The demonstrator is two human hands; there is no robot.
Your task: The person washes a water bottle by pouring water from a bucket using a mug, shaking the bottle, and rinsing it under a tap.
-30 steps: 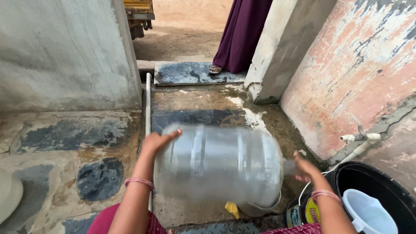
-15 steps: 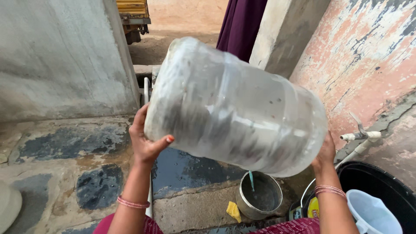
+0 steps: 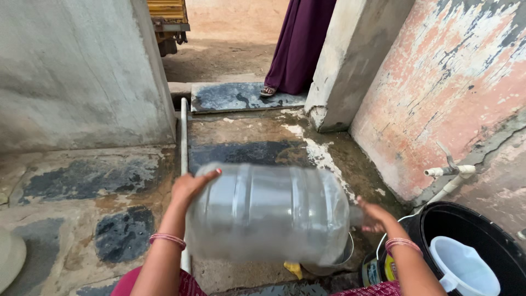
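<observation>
Head view shows you holding a large clear plastic water jug (image 3: 268, 214) on its side between your two hands, low in the middle of the scene and above the wet stone floor (image 3: 241, 137). Your left hand (image 3: 189, 186) lies flat against the jug's base end on the left, fingers spread over the rim, a painted nail showing at the top edge. Your right hand (image 3: 375, 216) is at the opposite end, on the right, where the jug narrows to its neck; its fingers curl around that end, though the neck itself is mostly hidden behind the hand. So the jug spans the gap between your palms, its ribbed body level and running left to right. Thin bangles (image 3: 168, 239) ring your left wrist, and another set sits on the right wrist.

Just under the jug's right end, a metal pot (image 3: 334, 265) stands on the floor, partly covered by the jug. A small yellow object (image 3: 294, 268) lies beside it. Near right, a black tub (image 3: 476, 230) holds a white plastic mug (image 3: 463, 268), and a white pipe with a tap (image 3: 449, 171) comes off the peeling pink wall (image 3: 455, 82). A thin white pipe (image 3: 184, 137) runs along the floor away from you on the left. Far ahead, a person in a long purple garment (image 3: 301, 44) stands on a stone slab (image 3: 235, 96).
</observation>
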